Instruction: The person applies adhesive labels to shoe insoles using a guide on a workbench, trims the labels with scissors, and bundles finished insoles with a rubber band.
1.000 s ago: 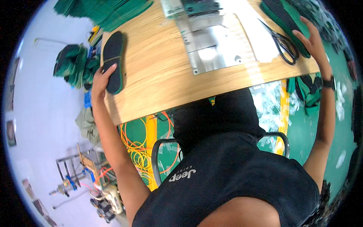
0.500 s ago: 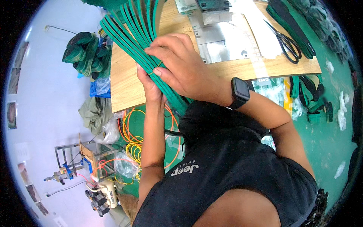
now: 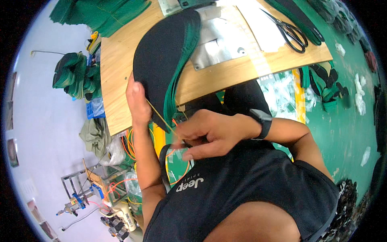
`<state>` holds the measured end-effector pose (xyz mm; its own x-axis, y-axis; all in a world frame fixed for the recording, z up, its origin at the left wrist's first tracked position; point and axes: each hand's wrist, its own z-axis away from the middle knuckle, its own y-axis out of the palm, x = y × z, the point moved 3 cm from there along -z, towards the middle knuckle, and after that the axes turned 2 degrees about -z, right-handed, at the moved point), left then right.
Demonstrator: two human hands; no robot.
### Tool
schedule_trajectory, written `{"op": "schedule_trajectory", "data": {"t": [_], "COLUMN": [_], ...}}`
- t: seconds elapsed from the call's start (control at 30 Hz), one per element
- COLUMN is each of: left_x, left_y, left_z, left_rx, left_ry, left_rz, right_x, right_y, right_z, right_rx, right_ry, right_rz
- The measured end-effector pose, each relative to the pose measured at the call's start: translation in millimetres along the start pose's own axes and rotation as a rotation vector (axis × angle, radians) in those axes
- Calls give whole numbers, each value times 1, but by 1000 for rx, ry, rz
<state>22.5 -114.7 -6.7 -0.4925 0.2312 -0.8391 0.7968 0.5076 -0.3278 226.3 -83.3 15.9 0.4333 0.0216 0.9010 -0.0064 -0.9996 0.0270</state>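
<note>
A stack of insoles (image 3: 163, 56), black on its upper face with green layers along its edge, stands tilted above the wooden table. My left hand (image 3: 139, 103) grips its left side near the narrow lower end, thumb against the black face. A thin tan rubber band (image 3: 158, 114) stretches from that end toward my right hand (image 3: 207, 133). The fingers of my right hand are bent and pull the band away from the stack; some are blurred. A black watch is on my right wrist.
On the wooden table (image 3: 117, 80) are a metal plate (image 3: 213, 56), black-handled scissors (image 3: 292, 36), white paper (image 3: 252, 24) and more insoles (image 3: 298, 16). Green pieces (image 3: 96, 16) are piled at the far left. Orange and yellow hoses and a metal-framed machine (image 3: 80, 185) are at the lower left.
The stack has turned so its black face shows. My right hand has left the middle of the stack and moved down toward me, stretching the rubber band at the narrow end.
</note>
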Motion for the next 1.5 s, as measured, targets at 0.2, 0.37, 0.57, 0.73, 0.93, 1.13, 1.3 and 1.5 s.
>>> {"op": "schedule_trajectory", "data": {"t": [0.2, 0.37, 0.57, 0.73, 0.93, 1.13, 1.3, 1.5], "left_x": [-60, -78, -20, 20, -40, -6, 11, -10], "left_y": [12, -16, -52, 1, -28, -31, -38, -24], "left_z": [6, 23, 66, 49, -17, -33, -21, -26], "left_rx": [363, 171, -86, -264, -295, 334, 165, 115], "left_ry": [-8, -84, 149, 182, 432, 200, 142, 84], "left_rz": [266, 249, 734, -92, -39, -594, -526, -485], "right_x": [55, 43, 70, 40, 40, -8, 17, 1], "right_y": [-35, -68, -88, -36, -84, -110, -141, -147], "right_z": [19, 56, 60, -30, -56, -36, 1, 7], "right_rx": [-113, -368, -768, -677, -247, -131, -117, -234], "right_ry": [-170, -537, -447, -357, -36, 57, 200, 109], "right_rz": [-928, -655, -262, 760, 1219, 1265, 1399, 1185]}}
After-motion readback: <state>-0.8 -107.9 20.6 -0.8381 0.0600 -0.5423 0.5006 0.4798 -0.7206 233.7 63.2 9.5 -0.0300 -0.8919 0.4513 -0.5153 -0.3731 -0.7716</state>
